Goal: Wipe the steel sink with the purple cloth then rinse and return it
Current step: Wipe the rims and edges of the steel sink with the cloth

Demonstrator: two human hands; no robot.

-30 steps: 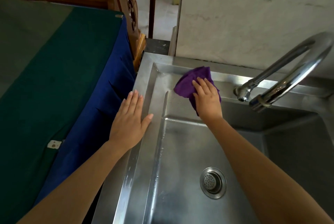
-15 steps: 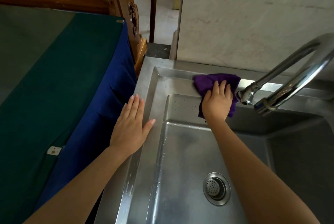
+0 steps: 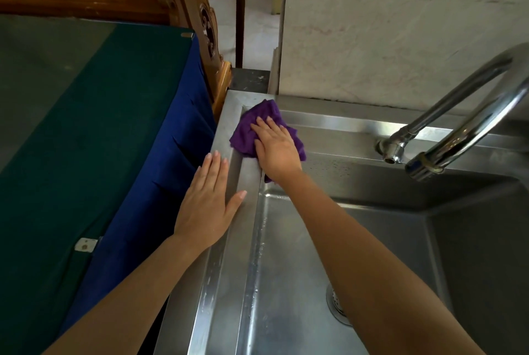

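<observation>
The steel sink [image 3: 286, 268] fills the lower right of the head view. A purple cloth [image 3: 246, 134] lies crumpled on the sink's back left corner ledge. My right hand [image 3: 274, 148] presses flat on the cloth, fingers pointing toward the corner, and covers its middle. My left hand [image 3: 209, 203] rests flat on the sink's left rim, fingers together, holding nothing. My right forearm crosses the basin and hides part of the drain [image 3: 337, 306].
A curved chrome tap [image 3: 458, 114] arches over the basin from the back right ledge. A table under green and blue fabric [image 3: 100, 140] stands tight against the sink's left side. A pale wall [image 3: 400, 25] rises behind the sink; carved wooden furniture [image 3: 183, 5] stands at the back left.
My right hand slid the cloth right along the back ledge to the tap base, then back left into the corner. The left hand stayed on the rim.
</observation>
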